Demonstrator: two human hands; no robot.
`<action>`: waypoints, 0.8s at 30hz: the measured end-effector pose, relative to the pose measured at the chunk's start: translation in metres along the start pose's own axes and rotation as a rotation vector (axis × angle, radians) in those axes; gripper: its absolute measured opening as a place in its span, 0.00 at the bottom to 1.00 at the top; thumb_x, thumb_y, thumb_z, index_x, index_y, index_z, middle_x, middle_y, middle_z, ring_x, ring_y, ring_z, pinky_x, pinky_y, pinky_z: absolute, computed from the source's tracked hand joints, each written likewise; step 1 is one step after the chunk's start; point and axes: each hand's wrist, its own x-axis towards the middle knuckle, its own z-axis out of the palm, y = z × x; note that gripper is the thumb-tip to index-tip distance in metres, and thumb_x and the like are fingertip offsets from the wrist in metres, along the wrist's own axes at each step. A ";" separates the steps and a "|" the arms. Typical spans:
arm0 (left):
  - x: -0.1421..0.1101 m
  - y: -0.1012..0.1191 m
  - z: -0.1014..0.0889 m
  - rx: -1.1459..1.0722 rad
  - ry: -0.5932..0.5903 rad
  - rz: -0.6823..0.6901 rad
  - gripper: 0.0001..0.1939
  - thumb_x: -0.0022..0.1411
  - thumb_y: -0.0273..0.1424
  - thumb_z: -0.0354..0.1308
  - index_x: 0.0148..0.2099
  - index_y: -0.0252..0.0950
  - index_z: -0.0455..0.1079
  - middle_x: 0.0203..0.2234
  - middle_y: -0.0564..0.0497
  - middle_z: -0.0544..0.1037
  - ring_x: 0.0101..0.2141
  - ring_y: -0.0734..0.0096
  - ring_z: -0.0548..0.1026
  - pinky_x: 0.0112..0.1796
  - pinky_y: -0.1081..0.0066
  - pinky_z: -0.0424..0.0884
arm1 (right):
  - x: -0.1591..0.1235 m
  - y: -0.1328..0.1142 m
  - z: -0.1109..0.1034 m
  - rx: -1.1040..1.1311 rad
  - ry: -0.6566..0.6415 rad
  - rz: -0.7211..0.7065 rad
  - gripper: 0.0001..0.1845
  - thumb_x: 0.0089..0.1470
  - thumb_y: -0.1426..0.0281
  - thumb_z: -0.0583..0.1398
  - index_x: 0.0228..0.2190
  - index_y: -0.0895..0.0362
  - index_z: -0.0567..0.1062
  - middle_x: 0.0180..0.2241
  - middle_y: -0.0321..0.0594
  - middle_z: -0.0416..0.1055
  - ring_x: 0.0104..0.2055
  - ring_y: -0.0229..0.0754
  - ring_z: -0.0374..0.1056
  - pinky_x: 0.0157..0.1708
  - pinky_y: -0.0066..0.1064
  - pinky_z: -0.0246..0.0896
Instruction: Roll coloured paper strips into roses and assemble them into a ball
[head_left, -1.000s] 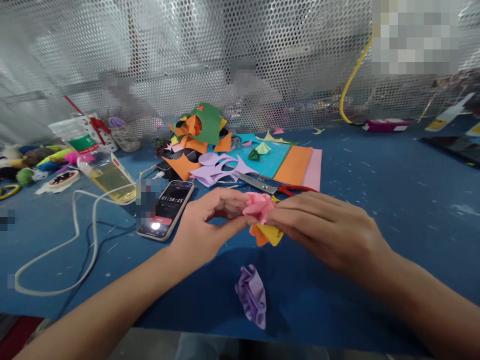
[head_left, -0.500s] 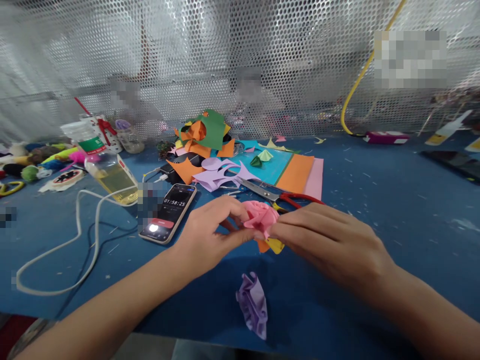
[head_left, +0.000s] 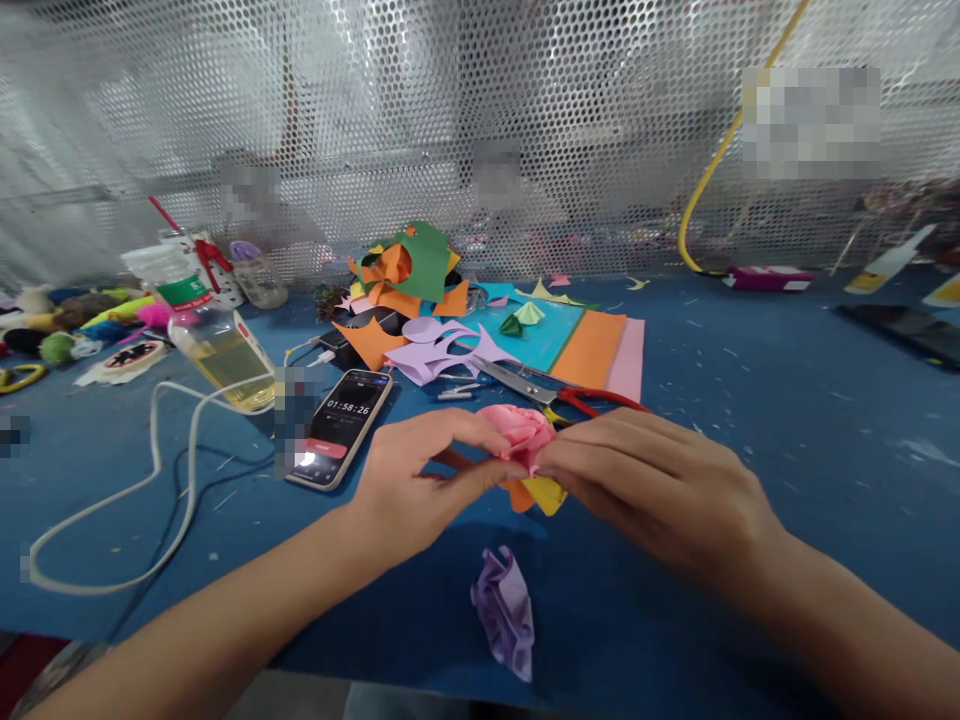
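Between my two hands is a pink folded paper flower (head_left: 525, 430), held a little above the table. My left hand (head_left: 420, 475) pinches its left side with thumb and forefinger. From the right, my right hand (head_left: 667, 480) grips its edge with the fingers closed together, and the fingertips are partly hidden. Below the flower show a yellow paper piece (head_left: 547, 494) and an orange paper piece (head_left: 516, 495); whether they are joined to it I cannot tell. Nearer the table's front edge lies a crumpled purple paper piece (head_left: 504, 613).
Red-handled scissors (head_left: 525, 382) lie just beyond my hands, beside purple paper offcuts (head_left: 420, 355) and coloured sheets (head_left: 589, 345). A phone (head_left: 343, 425) showing a timer, a white cable (head_left: 157, 480) and a bottle of yellowish liquid (head_left: 221, 350) stand to the left. Perforated metal (head_left: 615, 150) borders the back.
My fingers have shifted slightly on the pink paper flower, and its top looks a little more pressed together. Both hands keep their hold; the purple paper piece stays put.
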 end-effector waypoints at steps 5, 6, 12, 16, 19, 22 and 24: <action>0.001 0.000 0.001 -0.013 0.010 -0.085 0.05 0.51 0.25 0.66 0.32 0.35 0.73 0.27 0.51 0.80 0.27 0.75 0.78 0.25 0.81 0.76 | 0.003 -0.002 0.002 0.119 0.003 0.173 0.05 0.57 0.74 0.56 0.36 0.55 0.72 0.31 0.37 0.76 0.34 0.37 0.72 0.36 0.27 0.67; 0.001 0.000 0.001 -0.020 0.021 -0.095 0.06 0.50 0.26 0.67 0.31 0.35 0.73 0.26 0.51 0.79 0.26 0.75 0.77 0.24 0.81 0.76 | 0.004 -0.003 0.002 0.148 0.001 0.219 0.05 0.57 0.74 0.57 0.35 0.55 0.72 0.31 0.37 0.76 0.33 0.36 0.72 0.35 0.27 0.67; 0.000 0.001 0.004 0.005 -0.004 -0.135 0.05 0.52 0.26 0.65 0.34 0.35 0.74 0.29 0.51 0.81 0.27 0.75 0.79 0.24 0.83 0.76 | 0.009 -0.005 0.001 0.252 -0.060 0.376 0.04 0.54 0.75 0.58 0.30 0.56 0.74 0.25 0.34 0.72 0.26 0.34 0.68 0.26 0.24 0.63; -0.003 -0.001 0.004 0.022 -0.011 -0.132 0.09 0.55 0.23 0.63 0.40 0.37 0.73 0.33 0.52 0.81 0.31 0.75 0.80 0.25 0.83 0.76 | 0.009 -0.004 0.002 0.296 -0.064 0.445 0.03 0.52 0.74 0.60 0.28 0.56 0.74 0.23 0.33 0.70 0.25 0.33 0.66 0.23 0.24 0.60; -0.004 -0.002 0.003 0.061 -0.022 -0.114 0.08 0.55 0.22 0.61 0.38 0.36 0.73 0.30 0.52 0.81 0.29 0.75 0.79 0.25 0.82 0.76 | 0.008 -0.003 0.002 0.313 -0.064 0.476 0.03 0.51 0.75 0.61 0.27 0.55 0.74 0.22 0.32 0.69 0.23 0.32 0.64 0.22 0.24 0.58; -0.003 -0.002 0.003 0.093 -0.085 -0.081 0.07 0.57 0.21 0.60 0.37 0.36 0.73 0.30 0.51 0.81 0.30 0.75 0.79 0.27 0.81 0.77 | 0.008 -0.003 0.002 0.310 -0.064 0.473 0.04 0.51 0.74 0.61 0.27 0.54 0.74 0.22 0.33 0.69 0.24 0.33 0.64 0.22 0.25 0.58; -0.002 -0.002 0.004 0.090 -0.087 -0.083 0.07 0.57 0.22 0.60 0.38 0.36 0.74 0.33 0.51 0.82 0.31 0.73 0.80 0.28 0.80 0.78 | 0.008 -0.003 0.002 0.296 -0.064 0.447 0.04 0.52 0.73 0.60 0.27 0.54 0.74 0.23 0.34 0.69 0.25 0.34 0.65 0.23 0.25 0.60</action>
